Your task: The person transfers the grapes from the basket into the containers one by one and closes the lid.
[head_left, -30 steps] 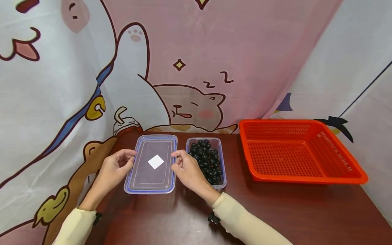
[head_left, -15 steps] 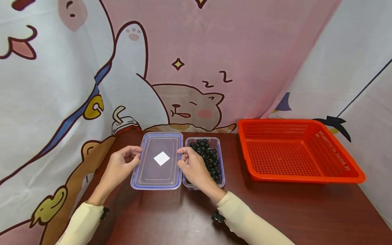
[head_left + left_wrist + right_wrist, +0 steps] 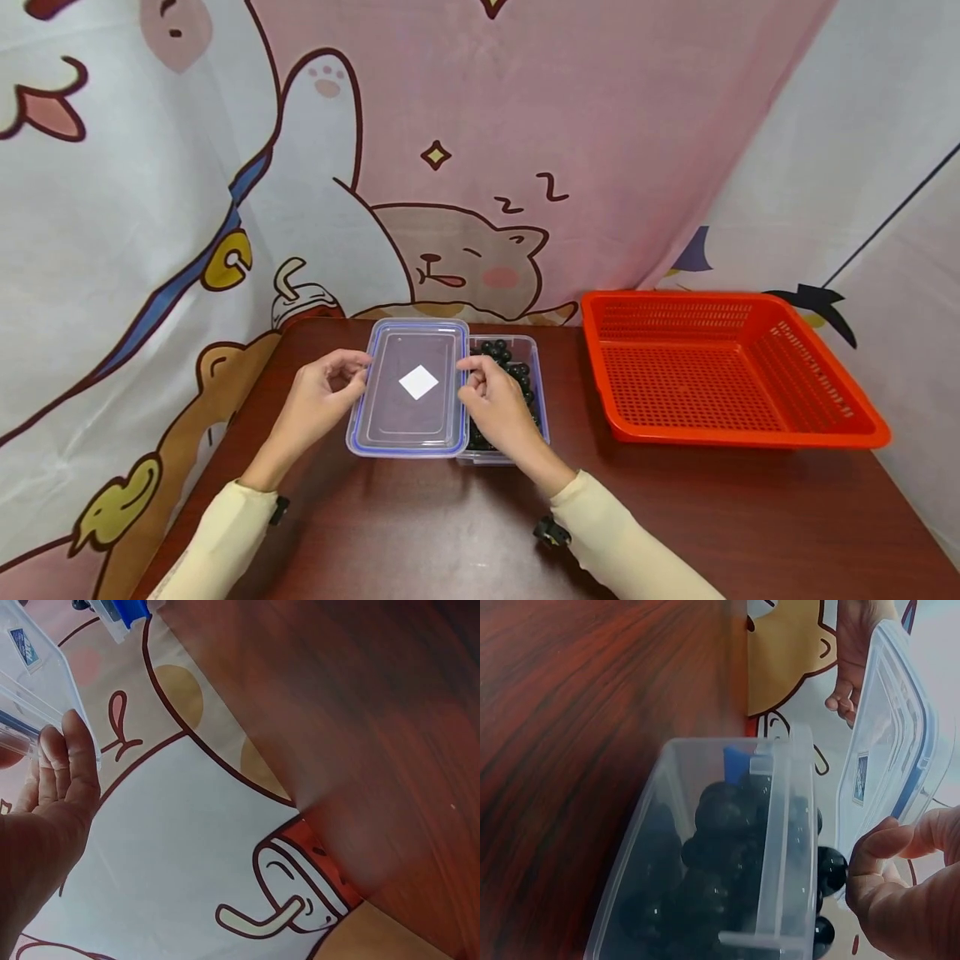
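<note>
A clear plastic lid (image 3: 390, 408) with a blue seal and a white diamond patch is held level between my two hands. My left hand (image 3: 321, 398) pinches its left edge, and my right hand (image 3: 497, 407) pinches the right edge. Below and to the right, a clear plastic container (image 3: 501, 457) full of black grapes (image 3: 519, 372) stands on the table. From the right wrist, the lid (image 3: 885, 765) shows above the container (image 3: 787, 847), clear of the topmost grapes (image 3: 831, 870). The lid's right part overlaps the container in the head view.
To the right sits an orange-red plastic basket (image 3: 615, 408) with perforated walls. The brown wooden table (image 3: 465, 525) ends at the back against a cartoon-printed cloth (image 3: 480, 108).
Both hands have carried the lid to the right and slightly back, from beside the container to partly over it. The container and basket stay in place.
</note>
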The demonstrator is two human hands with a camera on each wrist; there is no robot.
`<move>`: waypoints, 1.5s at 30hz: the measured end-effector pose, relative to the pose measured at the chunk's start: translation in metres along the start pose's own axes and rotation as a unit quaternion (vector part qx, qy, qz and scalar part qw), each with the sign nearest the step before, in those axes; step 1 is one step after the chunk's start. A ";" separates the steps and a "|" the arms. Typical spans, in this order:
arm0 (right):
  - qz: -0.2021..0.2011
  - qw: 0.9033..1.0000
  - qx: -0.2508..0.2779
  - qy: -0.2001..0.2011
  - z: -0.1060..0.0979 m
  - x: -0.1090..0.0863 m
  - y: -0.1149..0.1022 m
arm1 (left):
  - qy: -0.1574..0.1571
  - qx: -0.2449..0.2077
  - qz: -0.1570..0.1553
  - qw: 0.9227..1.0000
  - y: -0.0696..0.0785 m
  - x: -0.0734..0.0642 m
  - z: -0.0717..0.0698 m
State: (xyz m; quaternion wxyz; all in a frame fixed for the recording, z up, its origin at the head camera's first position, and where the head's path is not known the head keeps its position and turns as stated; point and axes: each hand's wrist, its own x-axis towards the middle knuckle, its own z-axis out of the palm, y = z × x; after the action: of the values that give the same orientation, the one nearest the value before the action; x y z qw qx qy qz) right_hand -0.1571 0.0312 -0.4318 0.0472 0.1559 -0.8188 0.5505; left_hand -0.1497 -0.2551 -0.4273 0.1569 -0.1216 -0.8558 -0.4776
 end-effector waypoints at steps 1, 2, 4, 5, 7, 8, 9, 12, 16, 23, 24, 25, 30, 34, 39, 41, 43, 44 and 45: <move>0.000 1.000 -0.002 0.002 -0.001 0.000 0.000 | 0.000 -0.002 0.000 1.000 0.001 0.000 0.001; 0.000 1.000 -0.003 0.004 -0.003 0.000 0.001 | -0.001 -0.001 0.000 1.000 0.002 0.001 0.003; 0.001 1.000 -0.005 0.008 -0.005 0.000 0.002 | -0.002 -0.001 0.001 1.000 0.004 0.002 0.005; 0.002 1.000 -0.005 0.010 -0.006 -0.001 0.003 | -0.002 -0.002 0.001 1.000 0.004 0.002 0.007; 0.005 1.000 -0.007 0.011 -0.008 -0.001 0.004 | -0.003 -0.006 -0.001 1.000 0.006 0.003 0.009; 0.006 1.000 -0.007 0.012 -0.009 -0.002 0.005 | -0.004 -0.007 -0.001 1.000 0.006 0.004 0.011; 0.008 1.000 -0.007 0.012 -0.010 -0.002 0.006 | -0.004 -0.010 -0.002 1.000 0.007 0.004 0.012; 0.011 1.000 -0.004 0.014 -0.012 -0.002 0.007 | -0.002 -0.015 -0.003 1.000 0.008 0.005 0.016; 0.011 1.000 -0.007 0.017 -0.016 -0.002 0.008 | 0.001 -0.021 0.001 1.000 0.009 0.006 0.020; 0.005 1.000 -0.015 0.019 -0.022 -0.004 0.010 | 0.003 -0.033 -0.010 0.999 0.010 0.008 0.028; 0.004 1.000 -0.016 0.021 -0.023 -0.004 0.010 | -0.001 -0.035 -0.012 0.999 0.010 0.008 0.029; 0.004 1.000 -0.017 0.024 -0.024 -0.004 0.011 | -0.005 -0.038 -0.014 0.999 0.010 0.008 0.031; 0.006 0.999 -0.029 0.036 -0.029 -0.005 0.014 | -0.011 -0.040 -0.013 0.999 0.009 0.010 0.038; 0.005 0.998 -0.040 0.047 -0.034 -0.005 0.014 | -0.010 -0.047 -0.006 0.999 0.010 0.012 0.043; 0.016 0.998 -0.050 0.047 -0.038 -0.006 0.018 | -0.015 -0.051 -0.003 0.999 0.011 0.013 0.047; 0.021 0.998 -0.049 0.043 -0.039 -0.007 0.019 | -0.017 -0.049 -0.002 0.999 0.013 0.013 0.049; 0.024 0.998 -0.048 0.043 -0.041 -0.008 0.021 | -0.022 -0.051 0.000 0.998 0.013 0.013 0.051; 0.025 0.998 -0.048 0.044 -0.041 -0.008 0.022 | -0.025 -0.052 0.001 0.998 0.013 0.013 0.052; 0.026 0.998 -0.047 0.045 -0.042 -0.009 0.023 | -0.028 -0.053 0.003 0.998 0.013 0.013 0.053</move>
State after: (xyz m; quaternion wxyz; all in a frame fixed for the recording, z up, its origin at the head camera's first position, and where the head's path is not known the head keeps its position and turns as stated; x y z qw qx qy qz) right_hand -0.1599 0.0791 -0.4380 0.0767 0.1070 -0.8448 0.5186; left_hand -0.1653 -0.2022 -0.4382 0.1277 -0.1454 -0.8331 -0.5182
